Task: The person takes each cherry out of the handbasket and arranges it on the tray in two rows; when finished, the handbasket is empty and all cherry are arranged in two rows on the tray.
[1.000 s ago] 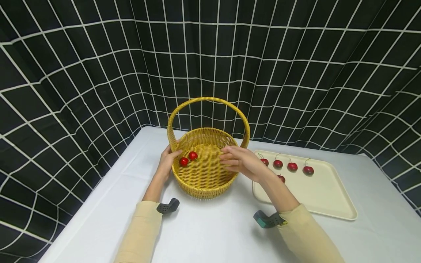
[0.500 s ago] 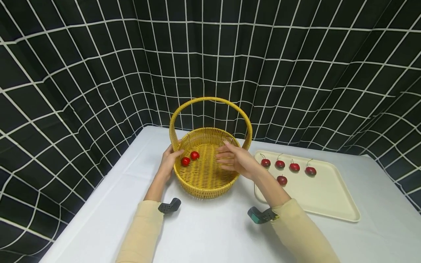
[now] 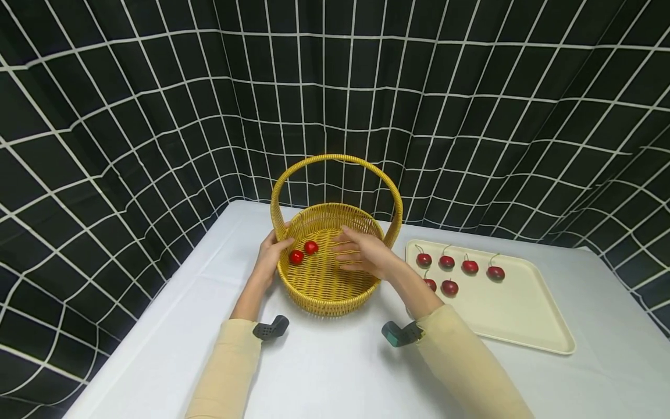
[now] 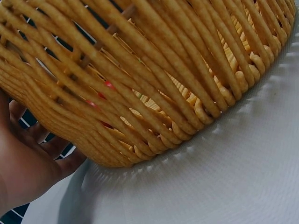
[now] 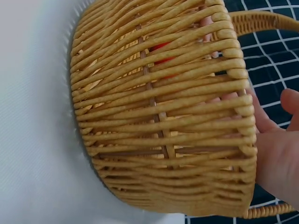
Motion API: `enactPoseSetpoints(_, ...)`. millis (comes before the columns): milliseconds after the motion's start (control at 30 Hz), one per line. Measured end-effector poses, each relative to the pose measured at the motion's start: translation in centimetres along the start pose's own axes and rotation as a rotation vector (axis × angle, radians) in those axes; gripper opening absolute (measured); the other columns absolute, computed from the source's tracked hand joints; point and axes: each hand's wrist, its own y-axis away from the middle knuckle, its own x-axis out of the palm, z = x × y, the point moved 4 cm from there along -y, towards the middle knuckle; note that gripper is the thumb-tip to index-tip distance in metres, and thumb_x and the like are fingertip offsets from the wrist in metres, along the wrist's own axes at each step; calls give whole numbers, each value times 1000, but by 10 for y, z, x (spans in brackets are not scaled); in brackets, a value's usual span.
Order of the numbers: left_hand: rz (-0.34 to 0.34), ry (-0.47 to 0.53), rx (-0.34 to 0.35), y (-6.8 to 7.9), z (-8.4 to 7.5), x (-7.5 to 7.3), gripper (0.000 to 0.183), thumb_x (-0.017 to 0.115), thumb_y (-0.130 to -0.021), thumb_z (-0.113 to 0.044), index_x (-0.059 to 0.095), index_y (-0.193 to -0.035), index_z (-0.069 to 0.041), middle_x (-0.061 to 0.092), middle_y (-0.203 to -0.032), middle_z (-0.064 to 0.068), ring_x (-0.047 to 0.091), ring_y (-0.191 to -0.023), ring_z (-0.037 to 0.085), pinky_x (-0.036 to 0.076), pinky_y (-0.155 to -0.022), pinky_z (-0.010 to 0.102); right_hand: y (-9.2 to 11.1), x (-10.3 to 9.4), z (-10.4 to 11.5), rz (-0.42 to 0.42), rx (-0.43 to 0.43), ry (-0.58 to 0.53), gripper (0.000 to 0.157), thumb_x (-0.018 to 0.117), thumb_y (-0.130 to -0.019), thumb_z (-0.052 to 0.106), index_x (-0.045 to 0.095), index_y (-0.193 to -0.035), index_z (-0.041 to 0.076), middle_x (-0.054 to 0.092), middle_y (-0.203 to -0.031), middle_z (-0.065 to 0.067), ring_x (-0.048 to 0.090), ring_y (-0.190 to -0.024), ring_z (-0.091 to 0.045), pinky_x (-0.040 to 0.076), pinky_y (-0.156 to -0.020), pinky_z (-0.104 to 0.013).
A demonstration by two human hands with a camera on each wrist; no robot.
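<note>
Table (image 3: 324, 372): bears a basket (image 3: 335, 308) at the middle, a tray (image 3: 513, 308) to its right; curtain (image 3: 324, 87) hangs behind and to both sides. Basket: holds two cherries (image 3: 311, 247) in its left part; left hand (image 3: 268, 256) lies at its left rim, right hand (image 3: 365, 254) over its right part. Tray: carries six cherries (image 3: 470, 267), four in a rear row, two before them at left

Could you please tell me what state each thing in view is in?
Basket, upright on the table, handle raised
Basket cherries, two, lying loose on its floor
Tray, flat, right of the basket
Tray cherries, six visible, lying apart
Left hand, gripping the basket
Right hand, fingers extended in the basket, nothing visible held
</note>
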Motion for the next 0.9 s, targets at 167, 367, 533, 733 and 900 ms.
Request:
enactPoseSetpoints(167,2,-18,-6,13,-14,3,53,50,-96,-9,35,-146,-7,30,-151,12,26,-138,27,22,-111,43,-8,8,1,4,18,24,59,42,-100,43,44,-137,-3,47,-135,-23,46,-123,-38,43,-97,-46)
enactPoseSetpoints(367,2,-14,6,16,-15,5,52,50,-95,-7,36,-146,-6,32,-150,14,28,-137,28,23,-111,43,-15,14,1,27,-11,95,59,41,-100,45,46,-134,-3,50,-132,-21,51,-119,-34,41,-99,-43)
enactPoseSetpoints(533,-9,-29,25,16,-16,4,52,51,-95,-7,37,-145,-5,34,-149,16,28,-137,28,21,-111,43,-22,20,1,60,-2,91,61,39,-101,45,42,-138,-3,51,-133,-21,48,-123,-36,40,-101,-43)
enactPoseSetpoints(733,-13,-29,12,8,-10,2,52,52,-95,-7,38,-145,-6,34,-149,14,31,-136,27,23,-110,43,-33,24,0,81,21,86,57,36,-103,40,40,-140,-4,49,-135,-23,44,-126,-37,36,-103,-45)
enactPoseSetpoints(900,-15,-13,8,-5,4,-2,52,54,-95,-11,40,-145,-12,35,-149,10,32,-135,25,24,-110,44,-37,29,3,95,33,78,56,36,-103,38,39,-140,-4,45,-138,-24,42,-127,-37,34,-105,-46)
